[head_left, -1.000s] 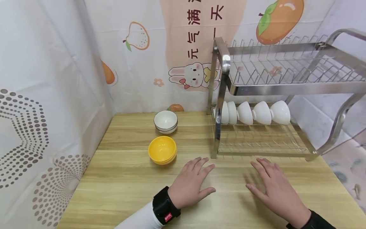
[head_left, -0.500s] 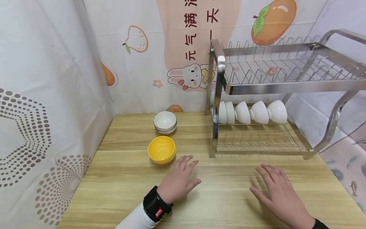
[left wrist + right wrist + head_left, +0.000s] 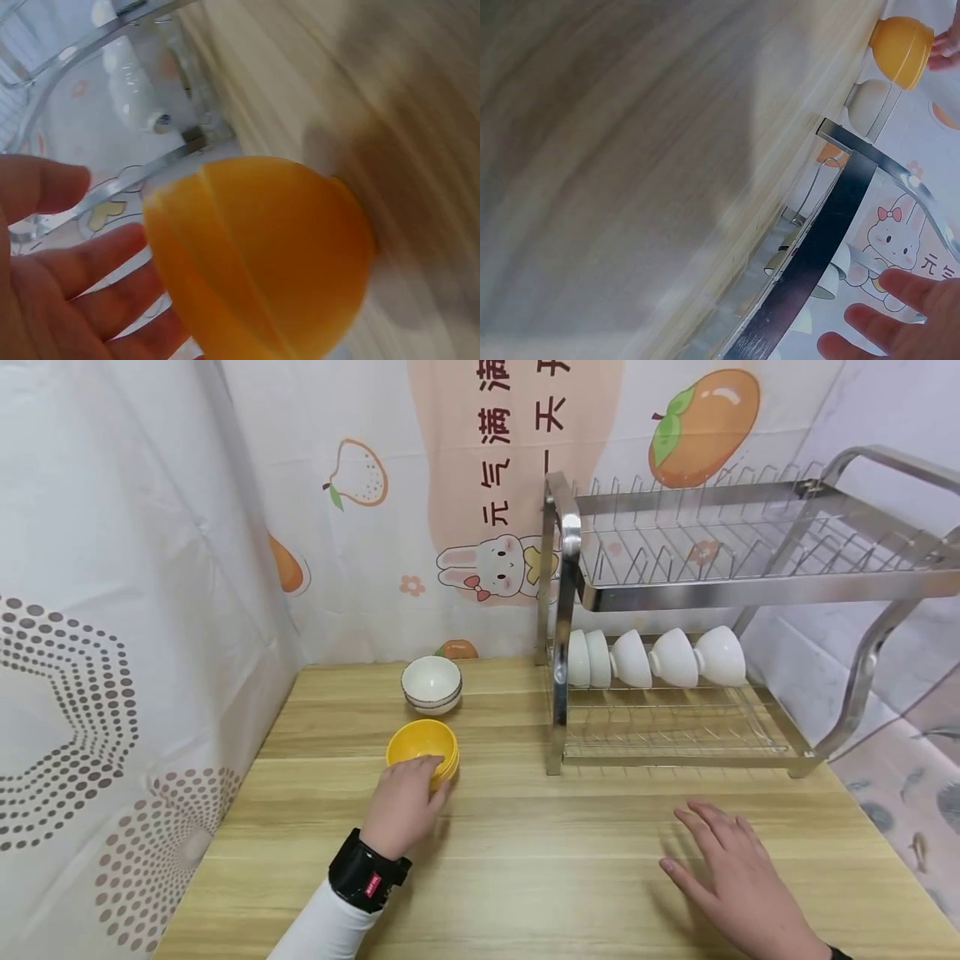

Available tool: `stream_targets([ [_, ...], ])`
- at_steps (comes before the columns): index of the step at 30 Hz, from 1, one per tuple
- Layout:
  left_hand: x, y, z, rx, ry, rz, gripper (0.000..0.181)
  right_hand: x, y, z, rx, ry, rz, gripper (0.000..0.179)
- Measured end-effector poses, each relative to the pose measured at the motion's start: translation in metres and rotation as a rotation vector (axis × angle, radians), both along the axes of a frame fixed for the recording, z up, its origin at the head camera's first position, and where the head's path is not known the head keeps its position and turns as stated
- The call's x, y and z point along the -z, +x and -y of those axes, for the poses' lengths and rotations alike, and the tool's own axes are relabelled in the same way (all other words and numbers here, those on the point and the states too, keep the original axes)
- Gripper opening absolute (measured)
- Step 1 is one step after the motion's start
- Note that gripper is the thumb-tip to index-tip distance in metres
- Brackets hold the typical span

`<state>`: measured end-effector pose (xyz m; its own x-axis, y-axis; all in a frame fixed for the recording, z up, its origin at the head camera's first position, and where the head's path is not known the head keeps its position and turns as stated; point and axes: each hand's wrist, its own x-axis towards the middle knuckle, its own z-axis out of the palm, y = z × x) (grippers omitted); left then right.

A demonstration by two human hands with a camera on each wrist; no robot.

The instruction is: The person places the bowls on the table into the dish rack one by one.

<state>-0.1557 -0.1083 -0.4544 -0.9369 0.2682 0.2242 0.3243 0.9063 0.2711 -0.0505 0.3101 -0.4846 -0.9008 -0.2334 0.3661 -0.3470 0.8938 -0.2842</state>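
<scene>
A stack of yellow bowls (image 3: 422, 741) stands on the table, left of the middle. My left hand (image 3: 402, 803) reaches over the near side of its rim. In the left wrist view the thumb is apart from the yellow bowls (image 3: 270, 255) and the fingers lie at the rim; whether they touch it I cannot tell. Behind this stack sits a pair of white bowls (image 3: 432, 683) with dark rims. My right hand (image 3: 742, 881) hovers low on the right with fingers spread, holding nothing; in the right wrist view its fingers (image 3: 877, 326) are apart.
A two-tier metal dish rack (image 3: 686, 758) stands at the right of the wooden table (image 3: 510, 868). Several white bowls (image 3: 675, 658) stand on edge in its lower tier; the upper tier juts forward. Printed curtains (image 3: 360, 568) hang behind and at the left.
My left hand has moved left, from the middle of the table to the yellow bowls. The right hand has shifted slightly down in view. The head view has turned a little.
</scene>
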Motion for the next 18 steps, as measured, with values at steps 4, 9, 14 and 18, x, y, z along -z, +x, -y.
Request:
stream_targets([
  [4,0.0050,-0.0010,0.0012,0.002,-0.069,0.034,0.029,0.0002,0.0027,0.0004,0.001,-0.009,0.001,0.067],
  [9,0.0089,-0.0026,0.0026,0.015,-0.106,-0.020,0.018,0.0026,0.0041,0.0029,-0.011,-0.017,-0.012,0.065],
  [14,0.0105,-0.0032,0.0043,-0.001,-0.079,-0.065,0.011,0.0046,0.0049,0.0037,-0.014,-0.019,-0.026,0.064],
  [18,0.0096,-0.0024,0.0045,0.002,-0.059,-0.078,0.013,0.0065,0.0045,0.0034,-0.017,-0.020,-0.039,0.063],
])
